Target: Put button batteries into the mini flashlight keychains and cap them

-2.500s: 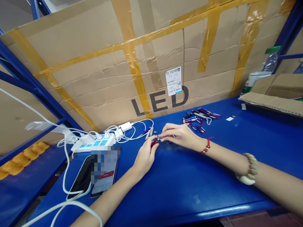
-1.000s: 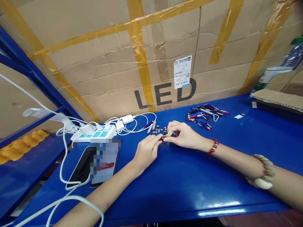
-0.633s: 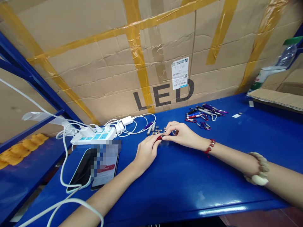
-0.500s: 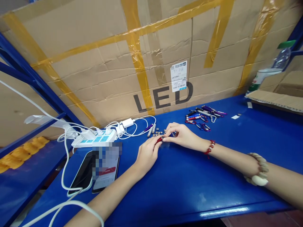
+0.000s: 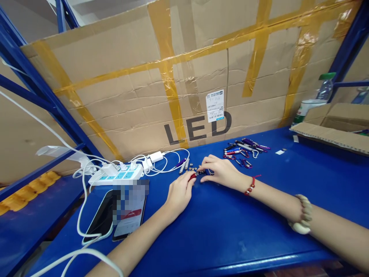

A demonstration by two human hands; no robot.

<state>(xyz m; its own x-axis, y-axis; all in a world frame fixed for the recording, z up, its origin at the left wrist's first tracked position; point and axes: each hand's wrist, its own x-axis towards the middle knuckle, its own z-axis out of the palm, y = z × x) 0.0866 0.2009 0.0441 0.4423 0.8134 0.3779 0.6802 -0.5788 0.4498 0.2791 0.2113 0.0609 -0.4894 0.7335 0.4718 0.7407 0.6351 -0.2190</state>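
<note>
My left hand [image 5: 180,192] is closed around a small red metal tube [image 5: 192,176], which looks like the body of a mini flashlight. Its silvery end points right, towards my right hand [image 5: 220,171]. That hand's thumb and forefinger are apart, close to the tube's end; nothing shows clearly between them. Small round button cells [image 5: 190,168] lie scattered just behind the fingertips. A dark piece with a metal clip [image 5: 210,172] is partly hidden under my right hand. Silver tubes [image 5: 182,168] and a purple tube [image 5: 181,163] lie behind my left hand.
Several mini flashlights with carabiners [image 5: 243,148] are heaped at the back. On the left are a power strip [image 5: 115,177], white cables and two phones [image 5: 99,217]. A taped carton [image 5: 138,104] stands behind the blue table [image 5: 230,231]. An open box [image 5: 331,130] sits at right.
My right thumb and forefinger have parted and drawn slightly away from the red tube's end. My left hand keeps hold of the tube. The camera view has tilted upward.
</note>
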